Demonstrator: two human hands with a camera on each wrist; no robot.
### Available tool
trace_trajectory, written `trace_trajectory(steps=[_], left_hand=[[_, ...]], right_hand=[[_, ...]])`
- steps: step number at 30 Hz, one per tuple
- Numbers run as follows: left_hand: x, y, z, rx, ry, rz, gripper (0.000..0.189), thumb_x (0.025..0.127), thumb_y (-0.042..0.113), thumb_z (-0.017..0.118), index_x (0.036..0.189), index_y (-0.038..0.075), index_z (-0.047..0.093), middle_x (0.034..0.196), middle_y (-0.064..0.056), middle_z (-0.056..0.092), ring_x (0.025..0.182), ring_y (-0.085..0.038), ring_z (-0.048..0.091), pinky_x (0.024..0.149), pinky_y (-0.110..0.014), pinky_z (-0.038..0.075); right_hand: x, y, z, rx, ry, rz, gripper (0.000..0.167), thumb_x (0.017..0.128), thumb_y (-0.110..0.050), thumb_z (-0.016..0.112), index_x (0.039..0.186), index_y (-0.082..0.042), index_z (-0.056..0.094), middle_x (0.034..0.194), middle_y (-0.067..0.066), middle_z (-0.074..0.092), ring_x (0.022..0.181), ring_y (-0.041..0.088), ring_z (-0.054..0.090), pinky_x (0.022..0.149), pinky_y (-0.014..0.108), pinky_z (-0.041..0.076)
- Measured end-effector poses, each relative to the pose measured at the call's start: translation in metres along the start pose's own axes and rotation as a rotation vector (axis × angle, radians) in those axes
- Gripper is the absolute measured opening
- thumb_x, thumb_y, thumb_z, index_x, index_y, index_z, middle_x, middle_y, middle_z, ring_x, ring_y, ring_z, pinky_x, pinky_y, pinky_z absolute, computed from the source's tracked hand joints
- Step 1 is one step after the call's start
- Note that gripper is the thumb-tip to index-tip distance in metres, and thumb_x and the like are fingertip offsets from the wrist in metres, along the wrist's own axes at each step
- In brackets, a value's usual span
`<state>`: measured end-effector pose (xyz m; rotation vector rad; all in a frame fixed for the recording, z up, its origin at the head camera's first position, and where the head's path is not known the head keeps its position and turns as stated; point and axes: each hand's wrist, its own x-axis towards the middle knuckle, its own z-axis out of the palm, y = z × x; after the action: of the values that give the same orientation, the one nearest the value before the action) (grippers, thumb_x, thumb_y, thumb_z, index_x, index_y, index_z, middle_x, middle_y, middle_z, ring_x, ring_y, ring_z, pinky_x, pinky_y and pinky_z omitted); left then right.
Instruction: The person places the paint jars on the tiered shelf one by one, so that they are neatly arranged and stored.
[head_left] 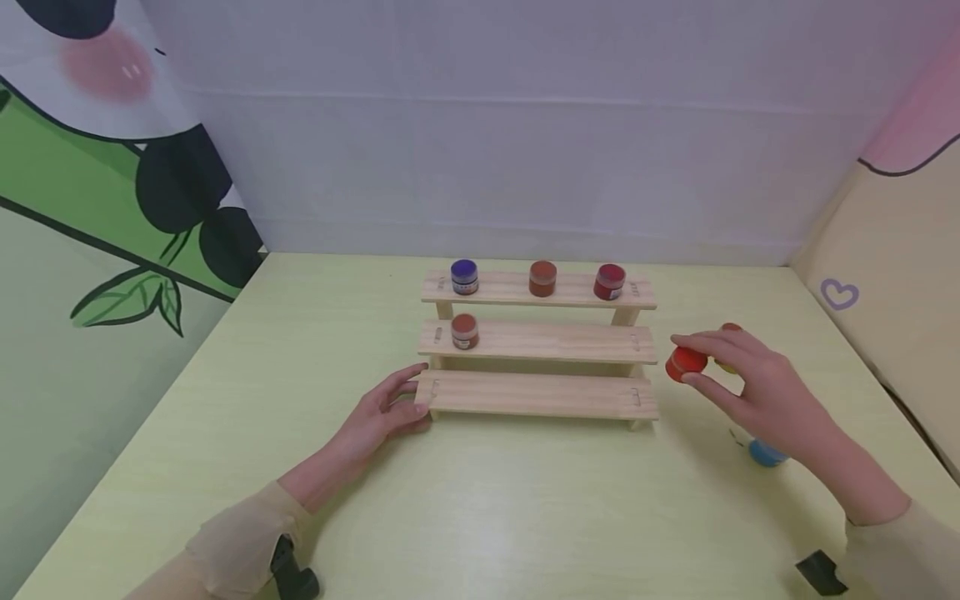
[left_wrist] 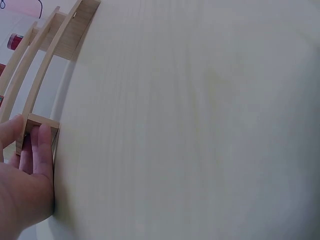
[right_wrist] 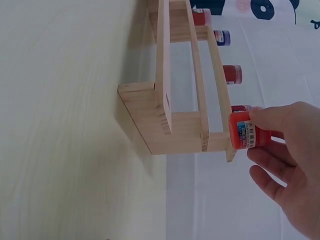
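Observation:
A three-step wooden rack (head_left: 525, 393) stands on the table. My left hand (head_left: 382, 412) holds the left end of its lowest step, thumb on one side and fingers under the board (left_wrist: 42, 120). Right of the rack, my right hand (head_left: 772, 392) pinches a small red paint jar (head_left: 686, 364) between thumb and fingers, raised and tilted; its label shows in the right wrist view (right_wrist: 247, 131). On the top step sit a blue jar (head_left: 464, 277), a brown-orange jar (head_left: 543, 278) and a dark red jar (head_left: 610, 282). A reddish-brown jar (head_left: 465, 331) sits at the middle step's left.
A blue jar (head_left: 767, 453) lies on the table below my right hand, partly hidden by the wrist. Behind that hand, another jar with a red-orange top (head_left: 731, 327) and something yellow are mostly covered. A pale cloth wall (head_left: 525, 167) closes off the back.

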<state>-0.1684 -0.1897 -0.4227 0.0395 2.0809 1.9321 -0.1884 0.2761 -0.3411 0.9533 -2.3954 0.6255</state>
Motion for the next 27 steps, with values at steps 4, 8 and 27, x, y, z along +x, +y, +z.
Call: trace_trajectory(steps=[4,8,27], left_hand=[[0.000,0.001,0.001,-0.001,0.006,-0.010,0.066,0.097,0.015,0.063,0.155,0.018,0.031,0.144,-0.018,0.042,0.105,-0.010,0.064,0.096,-0.029,0.058],[-0.002,0.002,0.001,-0.002,0.003,-0.002,0.067,0.097,0.015,0.063,0.155,0.017,0.030,0.143,-0.019,0.042,0.105,-0.010,0.063,0.097,-0.029,0.058],[-0.003,0.004,0.001,-0.005,0.009,-0.019,0.065,0.097,0.014,0.061,0.154,0.020,0.031,0.144,-0.016,0.042,0.105,-0.010,0.064,0.095,-0.028,0.058]], right_hand=[[0.007,-0.004,0.006,0.005,-0.018,-0.019,0.060,0.066,0.005,0.084,0.123,-0.007,0.067,0.108,0.003,0.070,0.097,0.002,0.053,0.074,0.006,0.041],[0.014,-0.010,0.015,0.028,-0.048,-0.019,0.060,0.068,0.003,0.084,0.125,-0.010,0.067,0.112,0.003,0.071,0.103,0.011,0.057,0.083,0.003,0.040],[0.047,-0.035,0.047,0.185,-0.142,0.063,0.045,0.081,-0.011,0.080,0.124,-0.011,0.066,0.105,-0.003,0.068,0.090,0.009,0.063,0.071,0.027,0.062]])
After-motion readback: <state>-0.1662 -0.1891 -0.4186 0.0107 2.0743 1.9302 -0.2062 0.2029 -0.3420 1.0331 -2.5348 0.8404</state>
